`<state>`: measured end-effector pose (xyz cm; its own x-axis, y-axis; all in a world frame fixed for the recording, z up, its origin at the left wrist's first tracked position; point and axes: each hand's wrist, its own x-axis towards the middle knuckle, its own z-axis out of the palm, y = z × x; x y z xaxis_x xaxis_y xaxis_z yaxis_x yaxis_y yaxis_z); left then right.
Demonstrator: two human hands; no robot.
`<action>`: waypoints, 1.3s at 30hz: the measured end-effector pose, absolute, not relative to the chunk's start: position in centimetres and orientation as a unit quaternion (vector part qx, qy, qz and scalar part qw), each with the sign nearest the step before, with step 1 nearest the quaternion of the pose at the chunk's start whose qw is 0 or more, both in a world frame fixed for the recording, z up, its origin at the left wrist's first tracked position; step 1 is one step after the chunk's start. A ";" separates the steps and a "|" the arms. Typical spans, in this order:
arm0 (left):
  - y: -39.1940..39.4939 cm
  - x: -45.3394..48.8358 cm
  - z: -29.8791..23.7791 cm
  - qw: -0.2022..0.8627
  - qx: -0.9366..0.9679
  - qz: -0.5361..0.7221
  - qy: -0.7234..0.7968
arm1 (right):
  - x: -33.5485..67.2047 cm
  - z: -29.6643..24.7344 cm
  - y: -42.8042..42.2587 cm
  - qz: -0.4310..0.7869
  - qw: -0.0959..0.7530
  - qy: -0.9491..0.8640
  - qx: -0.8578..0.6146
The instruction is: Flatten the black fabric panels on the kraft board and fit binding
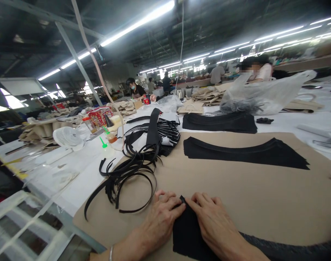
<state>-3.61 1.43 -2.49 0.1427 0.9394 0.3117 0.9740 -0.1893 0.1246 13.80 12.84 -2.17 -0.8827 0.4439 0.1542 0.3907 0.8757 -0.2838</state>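
Note:
A flat black fabric piece [185,230] lies on the beige sheet [252,192] at the bottom middle. At its narrow upper end, my left hand [162,219] has the thumb pressed on the edge with its other fingers curled. Opposite, my right hand [213,219] grips the same end, its fingertips bent down onto the fabric. The thumbs nearly meet at the top corner. My right wrist covers part of the piece. A long black strip [285,250] extends from beyond the right wrist towards the lower right.
Loose black strips [129,168] curl at the left, beside a striped pile [169,130]. Curved black panels [241,155] lie ahead. Farther off are a plastic bag [265,94], a white fan [68,137] and green-tipped bottles [104,145]. Co-workers sit at the back.

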 end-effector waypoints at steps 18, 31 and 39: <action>1.0 -3.9 -2.7 0.003 -0.743 -0.193 -0.640 | 13.6 -2.4 12.9 0.159 0.106 -0.955 -0.227; 0.9 -3.7 -2.5 0.020 -0.743 -0.168 -0.648 | 13.5 -2.7 12.4 0.017 0.132 -0.977 -0.168; 1.0 -3.4 -1.5 -0.002 -0.748 -0.135 -0.649 | 14.7 -0.5 13.2 0.170 0.081 -0.955 -0.230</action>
